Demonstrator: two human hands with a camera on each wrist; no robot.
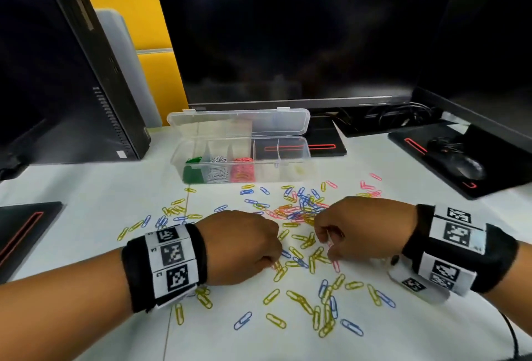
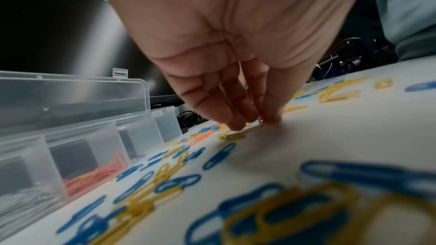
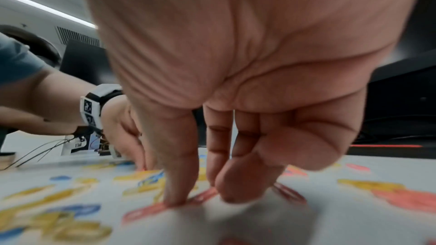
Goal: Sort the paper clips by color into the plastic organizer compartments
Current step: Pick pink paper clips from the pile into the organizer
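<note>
The clear plastic organizer [image 1: 288, 142] stands open behind the pile, with green [image 1: 192, 172], silver [image 1: 218, 170] and pink [image 1: 243, 170] clips in its left three compartments. Loose yellow, blue and pink paper clips [image 1: 299, 211] lie scattered over the white table. My left hand [image 1: 275, 263] reaches down into them, its thumb and fingertips [image 2: 235, 126] bunched, pinching at a blue clip [image 2: 260, 120] of which only a sliver shows. My right hand [image 1: 329, 248] is close beside it, forefinger and thumb [image 3: 235, 193] pinching a pink clip [image 3: 146, 211] that lies flat on the table.
A dark monitor [image 1: 302, 29] and its base stand right behind the organizer. A black computer tower [image 1: 57, 87] is at the left. A mouse [image 1: 466, 165] sits on a black pad at the right, and another black pad [image 1: 20, 234] lies at the left edge.
</note>
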